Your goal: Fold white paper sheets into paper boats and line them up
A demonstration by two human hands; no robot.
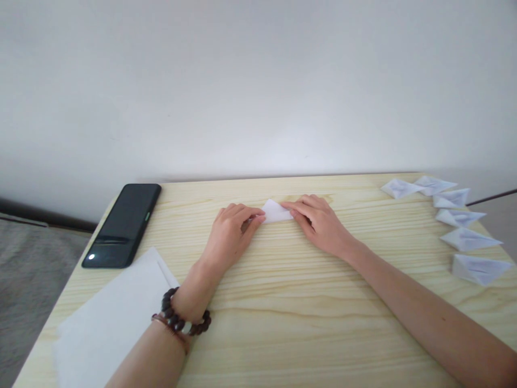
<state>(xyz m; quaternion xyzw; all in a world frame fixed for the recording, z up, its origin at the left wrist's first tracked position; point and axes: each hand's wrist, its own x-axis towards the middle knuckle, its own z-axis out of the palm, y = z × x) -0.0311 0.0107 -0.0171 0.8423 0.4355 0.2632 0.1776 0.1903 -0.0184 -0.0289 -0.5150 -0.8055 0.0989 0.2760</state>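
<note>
Folded piece: a small white paper point(274, 211), peaked toward the tabletop's point(258, 323) far edge, which it sits near, about midway between the far corners.
Left hand: its fingers pinch the piece's left end; the hand point(230, 234) sits low over the wood.
Right hand: thumb and forefinger are closed on the piece's right end, the rest of this hand point(317, 221) curled.
Far left corner: a black phone point(123, 223), screen up, lies slantwise along the left edge, a bright reflection at its near end.
Left edge, nearer me: white sheets point(113, 318) in a loose stack, one corner just beside the phone.
In the way: the left forearm crosses the sheets and hides part of them; its wrist wears a dark beaded bracelet point(166, 302) and a thin band point(158, 319). The right forearm slants in from the near right.
Right edge: six folded paper shapes point(470, 238) run in a curved row from near the far right corner; I can't tell how deep their shaded middles go.
Beyond: a pale wall point(258, 91) behind the far edge, and a grey surface point(28, 269) past the left edge.
</note>
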